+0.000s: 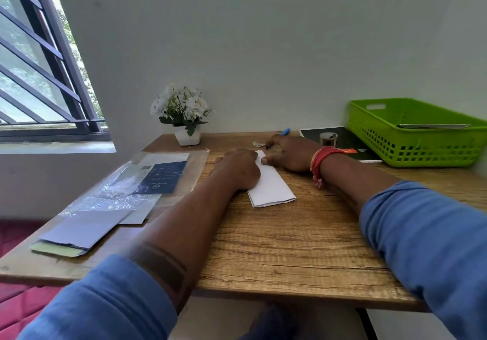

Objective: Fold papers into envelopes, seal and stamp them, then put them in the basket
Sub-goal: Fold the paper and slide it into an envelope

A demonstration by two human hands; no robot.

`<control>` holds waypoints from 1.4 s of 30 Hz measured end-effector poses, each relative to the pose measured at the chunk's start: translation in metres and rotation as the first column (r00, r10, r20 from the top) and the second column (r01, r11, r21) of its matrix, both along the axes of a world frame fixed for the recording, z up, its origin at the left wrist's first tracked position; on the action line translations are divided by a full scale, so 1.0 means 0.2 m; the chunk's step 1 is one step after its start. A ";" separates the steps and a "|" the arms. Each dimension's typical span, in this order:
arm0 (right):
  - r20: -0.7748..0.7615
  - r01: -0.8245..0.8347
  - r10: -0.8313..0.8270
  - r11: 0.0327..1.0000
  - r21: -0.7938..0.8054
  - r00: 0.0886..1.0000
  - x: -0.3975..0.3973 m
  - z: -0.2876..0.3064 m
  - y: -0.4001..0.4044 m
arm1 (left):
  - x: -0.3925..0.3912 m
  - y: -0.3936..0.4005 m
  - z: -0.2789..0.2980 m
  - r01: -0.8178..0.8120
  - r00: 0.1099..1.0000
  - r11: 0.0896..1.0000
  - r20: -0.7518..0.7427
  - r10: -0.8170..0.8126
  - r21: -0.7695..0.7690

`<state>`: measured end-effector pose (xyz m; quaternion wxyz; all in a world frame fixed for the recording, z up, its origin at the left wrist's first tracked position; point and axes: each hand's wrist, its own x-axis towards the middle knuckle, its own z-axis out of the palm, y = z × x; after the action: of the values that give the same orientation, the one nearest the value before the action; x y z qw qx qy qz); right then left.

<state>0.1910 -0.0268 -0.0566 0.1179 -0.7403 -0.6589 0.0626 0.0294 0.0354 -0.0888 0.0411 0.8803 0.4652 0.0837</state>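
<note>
The near half of the wooden bench (276, 255) lies bare. On the left sits a clear plastic sleeve of papers (131, 181). At the back stand a white flower pot (187, 137) and a blue pen (285, 131); the green plastic basket (421, 150) and a tape roll (328, 138) fill the right rear corner.

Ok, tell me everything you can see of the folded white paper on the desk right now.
The folded white paper is a long, narrow strip, plain and unmarked, with layered edges showing at its near end where the folds stack. It lies flat on the wooden desk, running away from the person and angled slightly left. The left hand presses on its left side and far part, covering some of it. The right hand rests at its far right edge, thumb touching the paper. No stamp or seal shows on it.
</note>
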 end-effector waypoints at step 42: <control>-0.085 -0.104 0.080 0.936 -0.337 0.993 -0.01 0.15 -0.34 | 0.01 -0.02 0.01 -0.029 0.999 0.999 -0.026 0.029 -0.020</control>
<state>0.1887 -0.0942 -0.0269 0.0082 -0.7152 -0.6675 0.2070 0.0305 0.0305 -0.0866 0.0427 0.8740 0.4792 0.0683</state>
